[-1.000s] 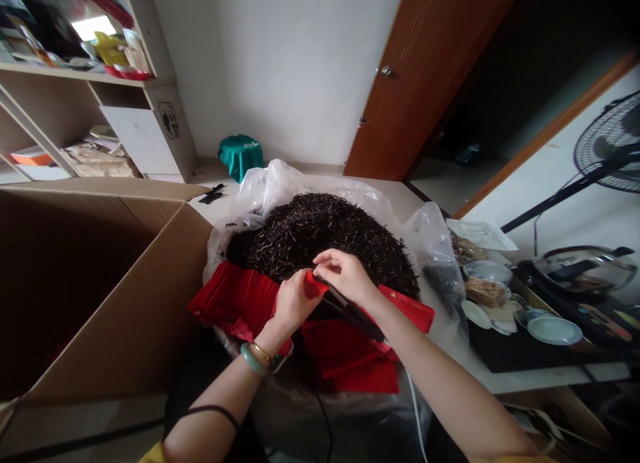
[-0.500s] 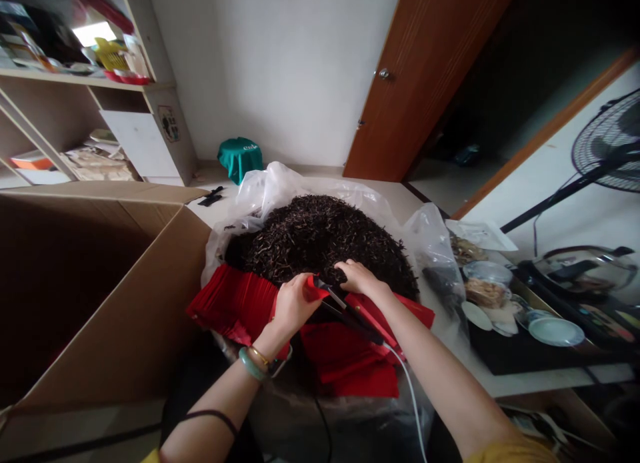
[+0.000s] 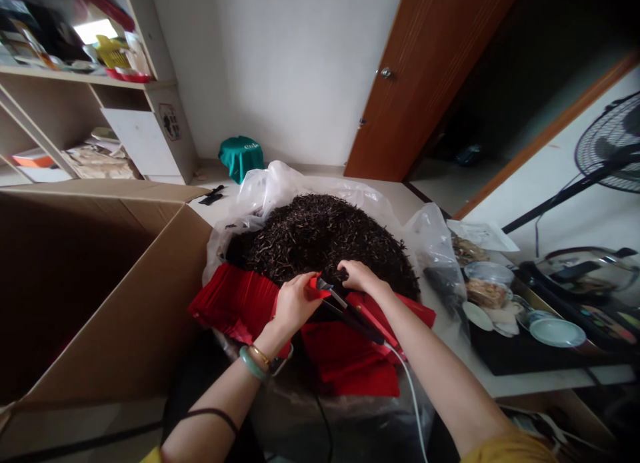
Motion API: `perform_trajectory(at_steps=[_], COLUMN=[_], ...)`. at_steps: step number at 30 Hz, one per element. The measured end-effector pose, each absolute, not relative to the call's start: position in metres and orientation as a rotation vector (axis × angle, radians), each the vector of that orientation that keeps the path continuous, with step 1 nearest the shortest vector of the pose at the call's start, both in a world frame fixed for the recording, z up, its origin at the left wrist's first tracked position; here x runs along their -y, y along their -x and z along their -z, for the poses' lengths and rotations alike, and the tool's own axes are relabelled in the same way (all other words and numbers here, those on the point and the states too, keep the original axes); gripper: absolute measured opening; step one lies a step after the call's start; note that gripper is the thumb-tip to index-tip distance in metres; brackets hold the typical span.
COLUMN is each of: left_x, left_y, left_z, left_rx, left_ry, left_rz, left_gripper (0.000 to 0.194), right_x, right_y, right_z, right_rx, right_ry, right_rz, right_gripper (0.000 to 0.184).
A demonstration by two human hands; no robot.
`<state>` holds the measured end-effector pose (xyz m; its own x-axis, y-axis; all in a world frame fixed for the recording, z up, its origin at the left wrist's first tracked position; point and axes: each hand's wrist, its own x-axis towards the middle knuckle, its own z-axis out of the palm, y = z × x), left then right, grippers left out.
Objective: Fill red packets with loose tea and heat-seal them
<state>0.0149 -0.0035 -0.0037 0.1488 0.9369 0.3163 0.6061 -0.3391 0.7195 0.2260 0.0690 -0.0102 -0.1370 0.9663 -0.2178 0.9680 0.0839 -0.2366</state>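
A clear plastic bag (image 3: 273,183) holds a big heap of dark dried tea leaves (image 3: 320,233). Several flat red packets (image 3: 233,296) lie fanned along its near edge. My left hand (image 3: 293,303) is closed around one small red packet (image 3: 316,287), whose top sits between the jaws of a black corded sealing tool (image 3: 350,311). My right hand (image 3: 360,277) rests with curled fingers on the tea heap just beyond the tool, beside more red packets (image 3: 395,306); whether it grips any leaves is hidden.
A large open cardboard box (image 3: 100,289) stands at the left. A dark tray with bowls, plates and a pot (image 3: 530,316) sits at the right, with a fan (image 3: 607,146) behind. Shelves, a green stool (image 3: 241,155) and a wooden door are farther back.
My right hand has left the red packet's top and dropped onto the tea heap beyond the tool. My left hand keeps the packet in place.
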Motion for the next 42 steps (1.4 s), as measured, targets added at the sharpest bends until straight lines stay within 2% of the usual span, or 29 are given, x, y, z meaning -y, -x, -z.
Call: perform_trajectory(at_steps=[7,11,15,17,18,20,23,29,38,42], left_x=[0.003,0.003,0.003,0.003,0.003,0.003,0.003,0.004,0.002,0.001], left_y=[-0.015,-0.016,-0.017,-0.017,-0.017,-0.017,-0.017,-0.016,-0.018,-0.020], left_z=[0.005,0.004,0.002,0.001,0.001,0.001,0.001,0.001,0.008,0.015], left_rx=[-1.489,-1.510,-1.517,-1.514,-1.513,-1.510,-1.503,-1.465,-1.468,-1.478], left_ry=[-1.980,-1.960,-1.934,-1.925,-1.924,-1.927,-1.937,-1.968,-2.022,-2.077], left_rz=[-1.059,-1.042,-1.010,-0.998,-0.997,-1.006,-1.021,-0.984,-1.018,-1.056], left_gripper=[0.045,0.044,0.042,0.043,0.043,0.043,0.041,0.034,0.034,0.040], right_x=[-0.066,-0.061,-0.045,-0.033,-0.027,-0.016,-0.006,-0.002,-0.007,-0.006], right_y=[-0.233,-0.235,-0.227,-0.219,-0.215,-0.205,-0.191,-0.175,-0.171,-0.173], right_z=[0.003,-0.016,-0.049,-0.066,-0.073,-0.085,-0.095,-0.109,-0.109,-0.104], right_rx=[-2.401,-2.473,-2.613,-2.707,-2.735,-2.836,-2.938,-2.967,-2.852,-2.819], right_ry=[-2.294,-2.435,-2.352,-2.120,-2.017,-1.864,-1.749,-1.651,-1.665,-1.712], right_rz=[0.612,0.806,1.151,1.604,1.698,1.654,1.419,0.925,0.797,0.693], right_gripper=[0.029,0.026,0.028,0.031,0.031,0.027,0.023,0.027,0.026,0.026])
